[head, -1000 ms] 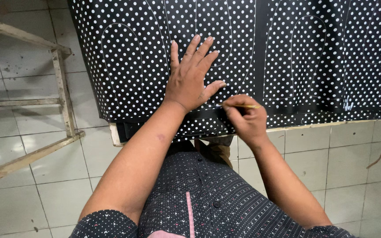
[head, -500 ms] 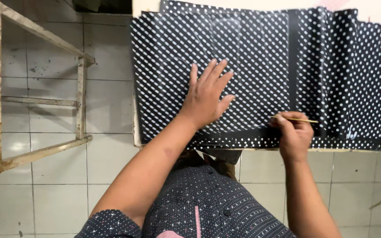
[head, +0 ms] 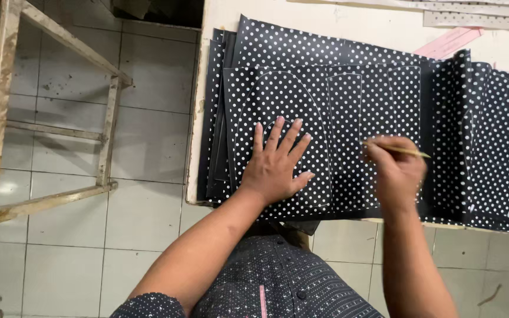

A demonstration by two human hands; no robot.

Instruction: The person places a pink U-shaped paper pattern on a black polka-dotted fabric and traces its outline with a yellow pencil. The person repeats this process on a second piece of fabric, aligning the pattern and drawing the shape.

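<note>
On the table (head: 207, 35), head view: black dotted sheets (head: 349, 100) stacked flat, left edges fanned out near the table's left edge, near edge flush with the table's near rim. Right part of the sheets stands up in a fold (head: 462, 76). Bare tabletop far side only; rulers (head: 478, 8) and a pink strip (head: 446, 42) lie there. Left of the table is tiled floor (head: 148, 224) with a wooden frame (head: 54, 118).

Left hand (head: 275, 171) flat on the sheets, fingers spread wide, palm down, holding nothing, near the near-left corner. Right hand (head: 395, 171) fingers pinched narrow on a pencil (head: 405, 151), tip pointing right toward the fold, just beside it. Faint drawn outlines (head: 325, 79) run between and far of both hands.
</note>
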